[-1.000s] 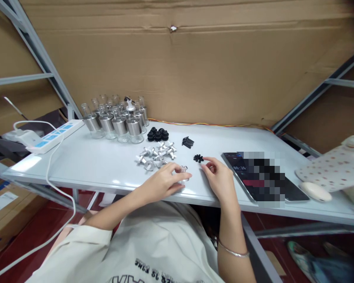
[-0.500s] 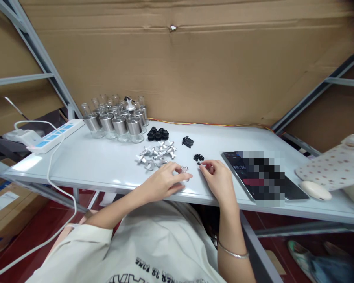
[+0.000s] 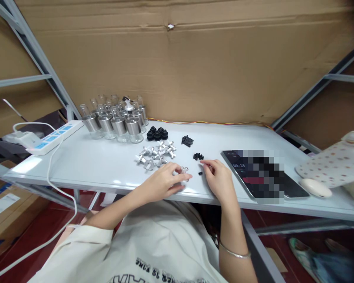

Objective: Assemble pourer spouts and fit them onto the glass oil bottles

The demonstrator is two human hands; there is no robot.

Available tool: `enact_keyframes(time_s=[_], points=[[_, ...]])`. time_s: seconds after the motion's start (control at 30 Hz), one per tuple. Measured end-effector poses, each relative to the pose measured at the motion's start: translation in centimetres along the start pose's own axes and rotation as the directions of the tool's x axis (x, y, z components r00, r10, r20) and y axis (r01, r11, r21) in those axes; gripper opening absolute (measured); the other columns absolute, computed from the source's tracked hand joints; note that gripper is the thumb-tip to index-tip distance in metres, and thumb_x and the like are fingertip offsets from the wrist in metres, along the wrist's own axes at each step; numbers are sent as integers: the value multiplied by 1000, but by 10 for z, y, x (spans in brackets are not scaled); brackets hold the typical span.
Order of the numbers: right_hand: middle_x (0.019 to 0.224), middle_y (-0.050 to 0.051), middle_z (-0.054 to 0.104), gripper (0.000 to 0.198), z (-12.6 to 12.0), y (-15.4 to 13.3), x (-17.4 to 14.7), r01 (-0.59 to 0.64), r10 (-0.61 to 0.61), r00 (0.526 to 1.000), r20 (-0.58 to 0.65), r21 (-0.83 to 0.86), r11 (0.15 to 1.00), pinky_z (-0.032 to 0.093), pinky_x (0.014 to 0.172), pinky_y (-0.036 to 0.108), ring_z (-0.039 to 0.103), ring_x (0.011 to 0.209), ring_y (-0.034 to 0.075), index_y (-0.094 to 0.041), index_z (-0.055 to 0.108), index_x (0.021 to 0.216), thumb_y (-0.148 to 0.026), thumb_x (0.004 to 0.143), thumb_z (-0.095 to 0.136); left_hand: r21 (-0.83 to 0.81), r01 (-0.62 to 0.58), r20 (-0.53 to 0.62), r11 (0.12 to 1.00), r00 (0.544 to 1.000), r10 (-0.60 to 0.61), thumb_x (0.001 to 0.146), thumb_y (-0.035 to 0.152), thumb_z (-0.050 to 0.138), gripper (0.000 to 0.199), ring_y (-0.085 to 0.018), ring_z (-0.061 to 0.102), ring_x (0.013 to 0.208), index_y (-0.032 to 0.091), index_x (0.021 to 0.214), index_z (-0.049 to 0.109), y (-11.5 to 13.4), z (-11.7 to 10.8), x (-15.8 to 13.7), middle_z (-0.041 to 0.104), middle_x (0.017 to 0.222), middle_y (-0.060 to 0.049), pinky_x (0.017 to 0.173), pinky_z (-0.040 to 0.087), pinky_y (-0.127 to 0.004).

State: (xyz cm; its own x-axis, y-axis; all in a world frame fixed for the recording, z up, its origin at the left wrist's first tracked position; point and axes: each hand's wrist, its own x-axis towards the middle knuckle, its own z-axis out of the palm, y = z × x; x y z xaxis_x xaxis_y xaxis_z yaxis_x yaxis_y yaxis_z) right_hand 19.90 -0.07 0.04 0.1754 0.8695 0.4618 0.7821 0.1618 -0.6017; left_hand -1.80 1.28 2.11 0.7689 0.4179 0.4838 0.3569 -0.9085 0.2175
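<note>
My left hand point(image 3: 168, 179) is closed with thumb and fingers around a silver spout piece point(image 3: 184, 169), low over the table's front part. My right hand point(image 3: 218, 177) is to its right, index finger and thumb a little apart, with nothing visible between them. Just left of its thumb, a single small black piece point(image 3: 200, 173) lies on the table. A cluster of small black pieces point(image 3: 198, 156) sits just beyond the right fingertips. Several more silver spout pieces point(image 3: 157, 151) lie in a loose pile beyond my left hand.
Several glass bottles with metal sleeves point(image 3: 119, 125) stand at the back left. Black ribbed stoppers point(image 3: 157, 135) and thin black parts point(image 3: 187, 140) lie mid-table. A phone-like device point(image 3: 244, 181), partly blurred, lies at right beside a white oval case point(image 3: 315, 188). A power strip point(image 3: 54, 135) is at left.
The small black piece at my right fingertips has left them and now lies nearer the table's front edge. My right fingers have parted slightly. The left hand keeps its hold, unmoved.
</note>
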Motion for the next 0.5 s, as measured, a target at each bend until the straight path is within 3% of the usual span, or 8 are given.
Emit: enact_keyframes(time_s=[0.13, 0.33, 0.5], points=[[71, 5, 58, 35, -2, -6, -3, 9, -9, 999, 44, 2, 1000, 41, 65, 32, 51, 60, 18, -17, 69, 90, -42, 87, 44, 7, 14, 15, 1000, 1000, -14, 92, 26, 49, 28, -19, 52, 92, 19, 117, 59, 0, 0, 0, 53, 102, -10, 81, 49, -33], [72, 3, 52, 47, -7, -7, -17, -49, 33, 991, -132, -117, 992, 41, 64, 32, 50, 64, 19, -18, 64, 89, -62, 82, 48, -4, 16, 14, 1000, 1000, -16, 92, 25, 49, 29, -19, 52, 92, 18, 118, 58, 0, 0, 0, 54, 102, -11, 82, 49, -33], [68, 6, 56, 57, -12, 4, -27, -64, 56, 996, -74, -107, 992, 41, 61, 33, 50, 60, 19, -18, 66, 77, -70, 79, 43, -2, 22, 26, 1000, 999, -22, 92, 26, 49, 29, -19, 53, 93, 18, 119, 58, 0, 0, 0, 54, 102, -11, 82, 48, -33]])
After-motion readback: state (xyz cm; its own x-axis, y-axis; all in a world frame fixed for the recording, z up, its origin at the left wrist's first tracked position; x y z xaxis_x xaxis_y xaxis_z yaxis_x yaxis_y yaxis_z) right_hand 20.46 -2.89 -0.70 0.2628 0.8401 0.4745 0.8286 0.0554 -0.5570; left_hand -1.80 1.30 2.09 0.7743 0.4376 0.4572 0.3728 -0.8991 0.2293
